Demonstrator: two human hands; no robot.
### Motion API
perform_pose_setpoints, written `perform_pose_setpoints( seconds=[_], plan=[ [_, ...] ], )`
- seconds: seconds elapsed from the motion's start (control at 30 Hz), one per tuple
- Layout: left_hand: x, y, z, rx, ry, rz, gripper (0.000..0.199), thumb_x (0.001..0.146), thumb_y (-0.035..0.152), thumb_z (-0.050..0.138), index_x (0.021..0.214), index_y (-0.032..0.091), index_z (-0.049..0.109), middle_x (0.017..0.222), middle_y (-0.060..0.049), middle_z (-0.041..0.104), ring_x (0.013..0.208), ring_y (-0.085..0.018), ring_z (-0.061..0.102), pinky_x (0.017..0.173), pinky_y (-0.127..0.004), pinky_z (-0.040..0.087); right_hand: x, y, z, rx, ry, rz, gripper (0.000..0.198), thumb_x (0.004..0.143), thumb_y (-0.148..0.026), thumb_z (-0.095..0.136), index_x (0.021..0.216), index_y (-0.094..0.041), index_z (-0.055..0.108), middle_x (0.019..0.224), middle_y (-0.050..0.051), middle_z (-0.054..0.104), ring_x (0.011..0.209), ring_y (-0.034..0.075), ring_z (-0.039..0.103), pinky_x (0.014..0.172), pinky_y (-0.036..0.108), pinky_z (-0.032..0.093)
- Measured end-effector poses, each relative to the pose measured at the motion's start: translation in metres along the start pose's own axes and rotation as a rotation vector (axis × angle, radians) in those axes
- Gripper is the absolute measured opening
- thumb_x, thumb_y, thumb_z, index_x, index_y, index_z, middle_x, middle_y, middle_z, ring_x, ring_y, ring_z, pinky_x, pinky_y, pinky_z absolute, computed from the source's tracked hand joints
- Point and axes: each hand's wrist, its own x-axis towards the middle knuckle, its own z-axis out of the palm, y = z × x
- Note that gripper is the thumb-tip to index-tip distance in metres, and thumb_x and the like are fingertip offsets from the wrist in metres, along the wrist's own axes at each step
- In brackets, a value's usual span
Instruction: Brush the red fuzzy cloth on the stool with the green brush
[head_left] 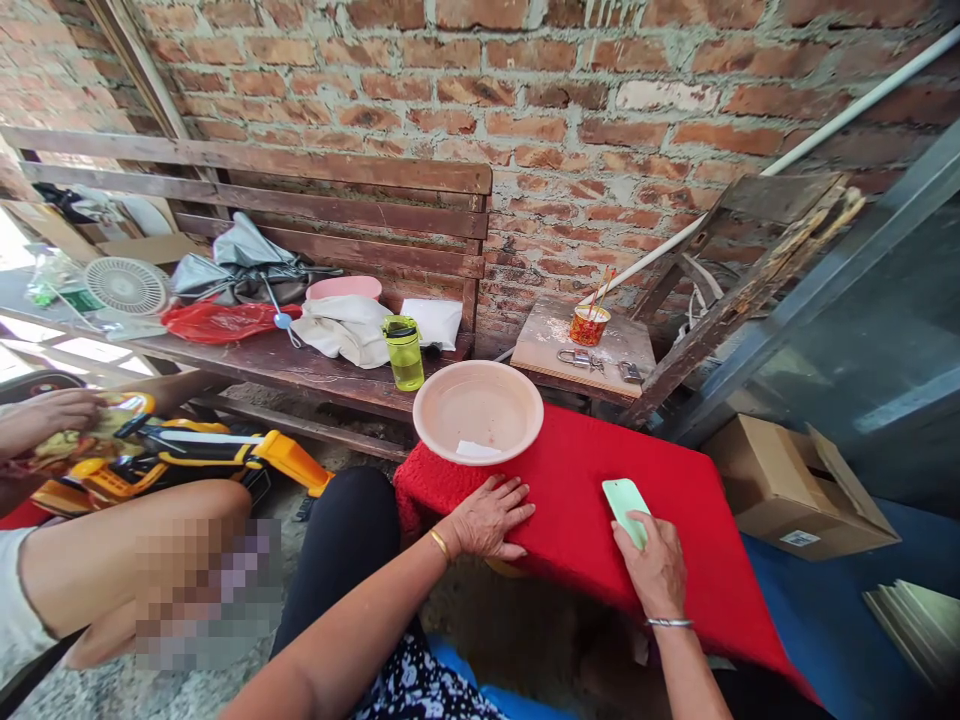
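My left hand (491, 518) rests palm down on the red cloth (570, 480) near its front edge, fingers spread, holding nothing. My right hand (655, 567) grips a flat mint-green piece (627, 500) with rounded corners and a small dark hole near its far end. I cannot tell what kind of thing it is; its near end is hidden under my fingers. Beyond my left hand stands a pale pink basin (478, 400) on the far left corner of the red-covered table. A small white piece (478, 450) lies inside it.
A wooden bench (337, 390) along the brick wall bears a green bottle (404, 355), white cloth, a red bag and a fan (127, 285). Padlocks lie on a small stand (536, 345). An open cardboard box (787, 490) sits right. Another person sits left beside a yellow toy vehicle (289, 462).
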Motion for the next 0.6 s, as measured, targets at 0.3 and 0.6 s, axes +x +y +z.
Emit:
perform_pose_setpoints(
  seconds=[0.3,0.6],
  plan=[
    [0.0000,0.0003,0.0000,-0.013,-0.011,-0.007,0.072,0.089,0.070,0.048,0.137,0.018,0.056,0.143,-0.016,0.054,0.137,-0.034,0.044,0.114,-0.051,0.030,0.0006,-0.0016,-0.0013,-0.013,-0.015,0.027,0.067,0.089,-0.075,0.033,0.099,-0.020,0.069,0.085,0.010,0.057,0.083,0.027,0.054,0.073,0.038,0.045],
    [-0.0005,0.0004,0.0024,-0.002,0.010,0.001,0.072,0.087,0.070,0.051,0.137,0.019,0.056,0.142,-0.016,0.055,0.136,-0.033,0.044,0.114,-0.050,0.030,-0.0018,-0.0007,-0.0017,-0.015,-0.004,0.026,0.065,0.089,-0.074,0.036,0.100,-0.019,0.070,0.088,0.010,0.057,0.083,0.026,0.054,0.071,0.037,0.045]
  ],
)
